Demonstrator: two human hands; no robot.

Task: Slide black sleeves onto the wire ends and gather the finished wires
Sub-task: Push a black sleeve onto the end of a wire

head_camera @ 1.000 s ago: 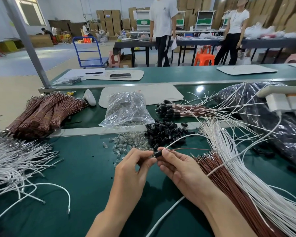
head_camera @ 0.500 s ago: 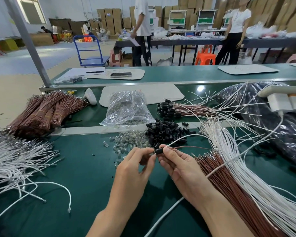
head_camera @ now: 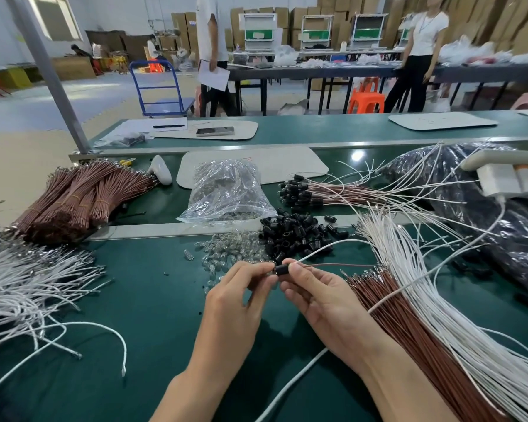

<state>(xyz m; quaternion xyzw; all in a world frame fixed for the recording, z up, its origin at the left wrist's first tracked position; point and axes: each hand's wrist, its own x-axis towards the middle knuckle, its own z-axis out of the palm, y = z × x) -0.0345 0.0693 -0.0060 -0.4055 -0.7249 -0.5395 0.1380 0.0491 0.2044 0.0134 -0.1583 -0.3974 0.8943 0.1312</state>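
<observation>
Dark green worktable [head_camera: 153, 315] strewn with brown, white and black wiring parts.
A single black sleeve [head_camera: 282, 269] sits at centre; a heap of glossy black sleeves [head_camera: 296, 236] lies at 12 o'clock, clear bulbs [head_camera: 229, 251] at 11. Reddish-brown wires [head_camera: 409, 327] and white wires [head_camera: 409, 275] fan at 4 o'clock; brown bundles [head_camera: 73, 202] at 10, white strands [head_camera: 22, 287] at 9, a blue trolley [head_camera: 162, 86] far off at 11.

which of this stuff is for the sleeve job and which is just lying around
For the job:
sleeve, pinched by left hand and right hand
sleeve pile
white wires
brown wires
finished wires

Lying about:
phone
pen
trolley
</observation>
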